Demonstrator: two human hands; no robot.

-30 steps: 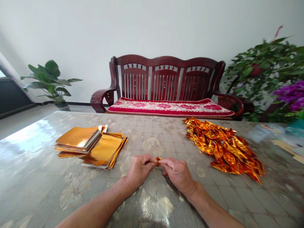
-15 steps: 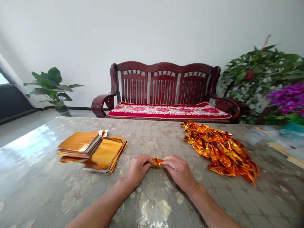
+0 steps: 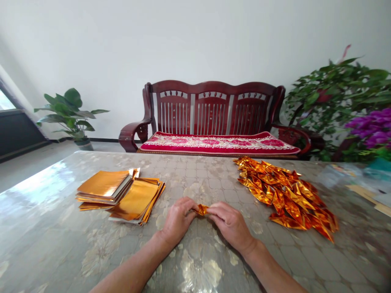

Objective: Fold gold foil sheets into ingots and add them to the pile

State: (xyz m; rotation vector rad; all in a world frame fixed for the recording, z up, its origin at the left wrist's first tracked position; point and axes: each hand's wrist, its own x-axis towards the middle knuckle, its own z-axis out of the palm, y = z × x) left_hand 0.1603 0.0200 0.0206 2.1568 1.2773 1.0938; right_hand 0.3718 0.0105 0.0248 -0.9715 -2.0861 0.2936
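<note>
A small folded gold foil paper piece is held between both hands, just over the middle of the table. My left hand pinches its left end, and my right hand pinches the right end; the fingers hide both tips. To the left lie stacks of flat square gold foil paper sheets, one stack partly overlapping the other. On the right is a heap of folded gold foil pieces, pointed at their ends.
The table has a glossy patterned cover. Clear plastic bags and tan card strips lie at its right edge. Behind stands a dark red wooden bench with a red floral cushion. Potted plants flank it.
Both hands keep their pinch on the folded foil piece, with slight finger shifts at its ends. The whole view has moved a little; the stacks and heap look unchanged.
</note>
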